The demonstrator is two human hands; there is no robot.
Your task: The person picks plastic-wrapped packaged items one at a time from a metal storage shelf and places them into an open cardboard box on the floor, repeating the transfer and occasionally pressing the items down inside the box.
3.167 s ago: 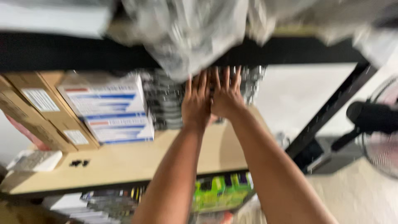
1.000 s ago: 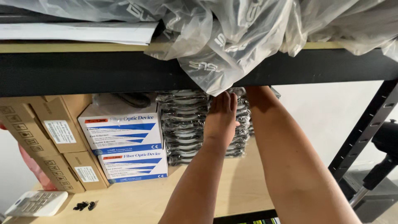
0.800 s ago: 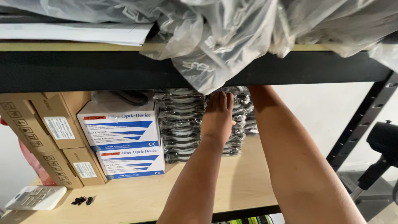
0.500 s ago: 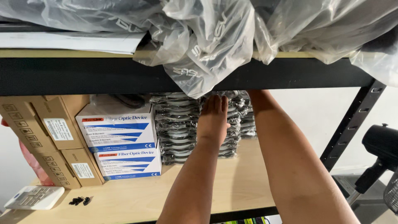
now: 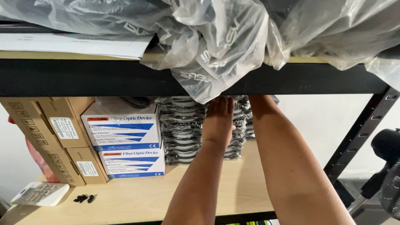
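A stack of black coiled cables in clear bags (image 5: pixel 181 129) stands on the wooden shelf board (image 5: pixel 146 196), under the black beam (image 5: pixel 83 77). My left hand (image 5: pixel 218 123) lies flat against the front of that stack, fingers straight and pointing up, holding nothing. My right forearm (image 5: pixel 271 141) rises beside it to the stack's right upper part. The right hand itself is hidden behind the beam and an overhanging plastic bag (image 5: pixel 216 46).
Two white-and-blue boxes (image 5: pixel 125 129) stand left of the stack, with brown cardboard boxes (image 5: pixel 54 129) beyond them. A white device (image 5: pixel 39 193) and small black parts (image 5: pixel 84 198) lie at the front left. A black upright post (image 5: pixel 358 133) and a fan (image 5: pixel 387 166) are on the right.
Three seconds ago both hands were in front of the shelf with fingers spread. Since then they reached in to the cable stack, and over the last second they have hardly moved.
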